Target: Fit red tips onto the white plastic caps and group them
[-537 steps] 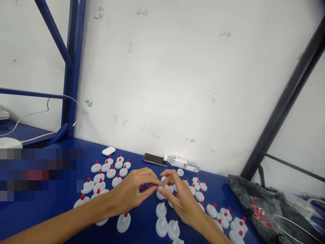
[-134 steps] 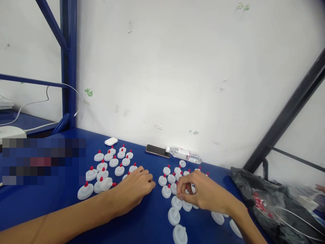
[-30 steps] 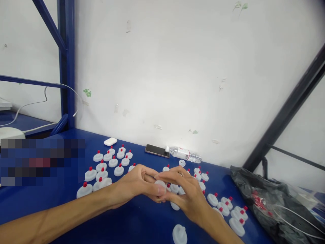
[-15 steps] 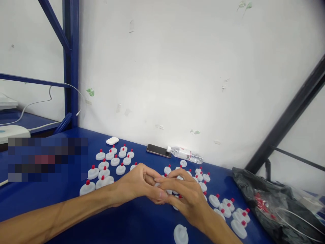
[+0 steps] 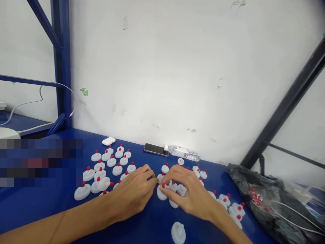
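White round plastic caps with a nozzle, most tipped in red, stand in groups on the blue table [image 5: 83,227]. My right hand [image 5: 190,189] pinches the red tip of one white cap [image 5: 161,194] between thumb and index finger, low over the table among other caps. Just left of it, my left hand [image 5: 137,191] is turned back-up with its fingers bent together; their undersides and anything in them are hidden. Close to the front lies one white cap without a red tip [image 5: 178,233], on its side.
To the left stands a group of red-tipped caps [image 5: 117,169]; more [image 5: 236,210] are at the right. A phone [image 5: 156,149], a plastic bottle [image 5: 184,153] and a white case [image 5: 108,141] lie by the wall. A black bag [image 5: 276,203] with red pieces sits right.
My hands were together around a small piece and have come apart. The right has lowered a red-tipped cap to the table; the left has turned over, back up. The view has shifted slightly.
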The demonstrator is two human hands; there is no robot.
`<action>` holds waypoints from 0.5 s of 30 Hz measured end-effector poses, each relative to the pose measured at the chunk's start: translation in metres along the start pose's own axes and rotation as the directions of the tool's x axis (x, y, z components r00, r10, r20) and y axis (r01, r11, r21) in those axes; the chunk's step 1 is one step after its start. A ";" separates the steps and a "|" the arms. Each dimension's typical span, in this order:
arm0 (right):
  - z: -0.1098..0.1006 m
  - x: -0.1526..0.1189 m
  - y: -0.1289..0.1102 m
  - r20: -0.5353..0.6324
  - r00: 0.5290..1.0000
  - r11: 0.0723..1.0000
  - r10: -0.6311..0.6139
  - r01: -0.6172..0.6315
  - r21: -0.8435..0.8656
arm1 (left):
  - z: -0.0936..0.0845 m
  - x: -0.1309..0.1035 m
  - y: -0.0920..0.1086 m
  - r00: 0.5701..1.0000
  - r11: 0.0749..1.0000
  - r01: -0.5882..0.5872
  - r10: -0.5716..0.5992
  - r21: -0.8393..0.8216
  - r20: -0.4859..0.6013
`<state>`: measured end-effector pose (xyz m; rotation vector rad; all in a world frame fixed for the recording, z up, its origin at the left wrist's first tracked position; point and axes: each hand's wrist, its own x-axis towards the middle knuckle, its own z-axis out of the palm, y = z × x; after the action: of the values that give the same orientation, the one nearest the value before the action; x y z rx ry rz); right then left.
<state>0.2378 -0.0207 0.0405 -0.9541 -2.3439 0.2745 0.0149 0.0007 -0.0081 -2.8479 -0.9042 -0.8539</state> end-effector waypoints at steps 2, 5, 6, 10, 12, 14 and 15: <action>0.001 0.001 0.000 0.103 0.993 0.998 0.058 -0.058 0.000 | 0.010 -0.002 -0.007 0.998 0.993 -0.047 0.042 0.109 0.045; 0.002 0.003 -0.001 0.203 0.970 0.989 0.137 -0.144 0.018 | 0.020 -0.003 -0.018 0.997 0.985 -0.048 0.037 0.164 0.069; 0.001 0.003 -0.001 0.219 0.962 0.984 0.166 -0.177 0.029 | 0.021 -0.003 -0.020 0.996 0.981 -0.054 0.040 0.185 0.078; -0.017 0.003 0.003 0.322 0.899 0.922 0.295 -0.356 0.150 | 0.019 -0.003 -0.022 0.994 0.968 -0.070 0.047 0.243 0.096; -0.029 0.000 0.009 0.479 0.819 0.861 0.315 -0.459 0.218 | 0.017 -0.002 -0.019 0.995 0.963 -0.069 0.046 0.260 0.094; -0.036 -0.003 0.017 0.677 0.682 0.790 0.277 -0.563 0.244 | 0.016 -0.002 -0.016 0.995 0.960 -0.065 0.043 0.271 0.085; -0.036 -0.004 0.020 0.752 0.614 0.760 0.240 -0.601 0.248 | 0.016 -0.001 -0.015 0.996 0.960 -0.059 0.039 0.273 0.078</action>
<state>0.2727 -0.0096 0.0596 -1.3032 -2.3800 1.6030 0.0138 0.0151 -0.0242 -2.6606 -0.8776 -0.5717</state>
